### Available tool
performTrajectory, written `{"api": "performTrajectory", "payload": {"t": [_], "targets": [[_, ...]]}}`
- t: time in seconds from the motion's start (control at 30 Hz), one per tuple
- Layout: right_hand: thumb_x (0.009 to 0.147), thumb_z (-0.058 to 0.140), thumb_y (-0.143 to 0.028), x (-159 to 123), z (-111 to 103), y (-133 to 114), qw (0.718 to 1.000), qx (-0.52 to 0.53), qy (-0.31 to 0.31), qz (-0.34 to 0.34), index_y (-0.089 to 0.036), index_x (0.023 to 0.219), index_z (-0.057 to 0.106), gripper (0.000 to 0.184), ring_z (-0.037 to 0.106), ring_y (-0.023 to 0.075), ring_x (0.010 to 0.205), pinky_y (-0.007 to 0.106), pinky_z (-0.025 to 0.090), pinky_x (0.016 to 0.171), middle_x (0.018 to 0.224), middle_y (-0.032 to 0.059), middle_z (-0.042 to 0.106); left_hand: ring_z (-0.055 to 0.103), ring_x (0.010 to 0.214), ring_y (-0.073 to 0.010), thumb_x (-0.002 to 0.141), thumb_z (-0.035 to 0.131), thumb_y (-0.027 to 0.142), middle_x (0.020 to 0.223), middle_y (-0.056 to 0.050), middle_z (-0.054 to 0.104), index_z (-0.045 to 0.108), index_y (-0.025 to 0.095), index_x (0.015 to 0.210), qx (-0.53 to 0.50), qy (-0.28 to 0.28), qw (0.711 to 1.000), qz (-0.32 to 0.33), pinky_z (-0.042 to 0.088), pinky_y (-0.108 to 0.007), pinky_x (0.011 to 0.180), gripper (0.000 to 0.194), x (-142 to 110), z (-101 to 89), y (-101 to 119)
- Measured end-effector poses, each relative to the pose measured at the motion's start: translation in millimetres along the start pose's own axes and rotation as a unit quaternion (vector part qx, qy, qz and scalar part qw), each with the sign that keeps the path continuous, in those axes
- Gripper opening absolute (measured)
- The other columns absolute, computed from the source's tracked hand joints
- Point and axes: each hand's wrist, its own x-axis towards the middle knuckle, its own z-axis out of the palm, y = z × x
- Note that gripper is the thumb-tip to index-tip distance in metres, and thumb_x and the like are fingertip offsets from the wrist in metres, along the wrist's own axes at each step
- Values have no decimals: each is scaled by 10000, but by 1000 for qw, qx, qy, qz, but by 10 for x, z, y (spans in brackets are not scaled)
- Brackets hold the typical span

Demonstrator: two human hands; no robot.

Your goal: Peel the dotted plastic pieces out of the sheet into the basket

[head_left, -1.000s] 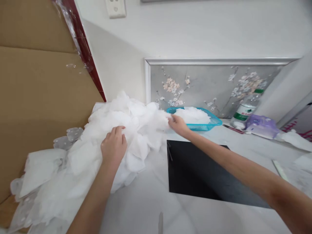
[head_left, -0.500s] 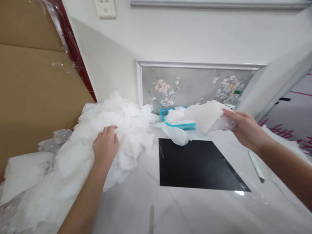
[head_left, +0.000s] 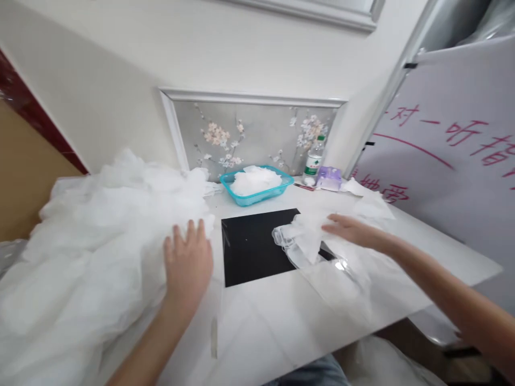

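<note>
A big heap of white sheer fabric pieces (head_left: 92, 230) covers the left of the white table (head_left: 281, 321). My left hand (head_left: 188, 262) lies flat on the heap's right edge, fingers stretched out. My right hand (head_left: 350, 231) rests with fingers extended on a single white fabric piece (head_left: 301, 241), which lies over the right edge of a black square mat (head_left: 253, 246) in the middle of the table.
A turquoise basket (head_left: 257, 187) holding white fabric stands behind the mat. A water bottle (head_left: 313, 161) and a purple packet (head_left: 329, 178) sit at the back right. A whiteboard with red writing (head_left: 442, 155) leans on the right. A thin flat tool (head_left: 214, 336) lies near the front edge.
My right hand carried one fabric piece from near the basket down onto the black mat. My left hand flattened on the heap. The view swung right.
</note>
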Motion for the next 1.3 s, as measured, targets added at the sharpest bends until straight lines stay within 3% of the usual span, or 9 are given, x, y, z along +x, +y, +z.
{"api": "performTrajectory", "payload": {"t": [0.17, 0.4, 0.6, 0.73, 0.83, 0.97, 1.1, 1.23, 1.3], "targets": [[836, 467, -254, -159, 296, -436, 988, 93, -104, -67, -186, 1023, 536, 211, 610, 204, 892, 352, 493, 793, 1019, 79, 639, 488, 1213, -274, 878, 417, 334, 1309, -114, 546, 369, 175, 1356, -208, -73, 950, 222, 354, -467, 1010, 506, -291, 227, 570], [847, 539, -356, -436, 228, -1163, 859, 272, -343, -263, -187, 1064, 563, 276, 564, 132, 858, 213, 458, 691, 1021, 34, 607, 473, 1209, -305, 724, 644, 407, 1361, -150, 459, 262, 210, 1387, -438, -41, 891, 112, 411, -446, 964, 790, -179, 157, 350], [716, 682, -298, -210, 98, -1134, 870, 126, -388, -278, -205, 1072, 571, 384, 563, 145, 831, 225, 432, 680, 984, 13, 618, 627, 795, -184, 699, 672, 396, 930, -29, 673, 509, 206, 1178, -580, -247, 776, -18, 487, -274, 688, 541, -71, 139, 329], [684, 672, -318, -12, -84, -960, 933, -26, -319, -163, -174, 979, 615, 333, 572, 192, 810, 260, 415, 644, 955, 55, 632, 517, 530, -127, 699, 665, 425, 603, 28, 598, 571, 177, 1130, -574, -376, 728, -7, 398, -243, 519, 505, 54, 85, 170], [710, 624, -430, 66, -148, -857, 927, 9, -360, -99, -171, 846, 636, 293, 566, 175, 680, 263, 387, 567, 798, 37, 637, 435, 461, -97, 756, 611, 400, 469, 74, 479, 526, 195, 1230, -609, -380, 696, -5, 355, -222, 489, 523, 165, -32, -4], [688, 640, -456, 23, -41, -740, 927, 127, -346, -70, -185, 1163, 524, 559, 594, 196, 825, 288, 446, 665, 952, 62, 637, 327, 440, -64, 713, 649, 399, 477, 84, 364, 614, 210, 1089, -616, -188, 753, -134, 231, -192, 416, 423, 305, -153, -298], [586, 716, -478, -123, 219, -568, 955, -29, -293, -15, -153, 1112, 550, 640, 557, 275, 975, 337, 442, 753, 1118, 143, 572, 338, 472, -77, 693, 637, 373, 530, 61, 391, 631, 226, 878, -514, 65, 802, -297, 253, -222, 448, 236, 387, -113, -665], [728, 548, -286, -215, 383, -539, 952, -63, -292, -68, -176, 790, 570, 128, 562, 196, 739, 285, 408, 613, 842, 65, 618, 481, 533, -158, 728, 536, 402, 601, 33, 526, 491, 254, 1105, -266, 30, 924, -272, 332, -308, 538, 407, 382, -48, -819], [737, 465, -165, -214, 369, -613, 980, -46, -177, -81, -180, 854, 557, 150, 562, 195, 734, 295, 416, 629, 815, 54, 623, 554, 597, -228, 756, 467, 415, 694, -14, 597, 393, 244, 1206, -175, -16, 955, -237, 322, -335, 534, 487, 377, -56, -786]]}}
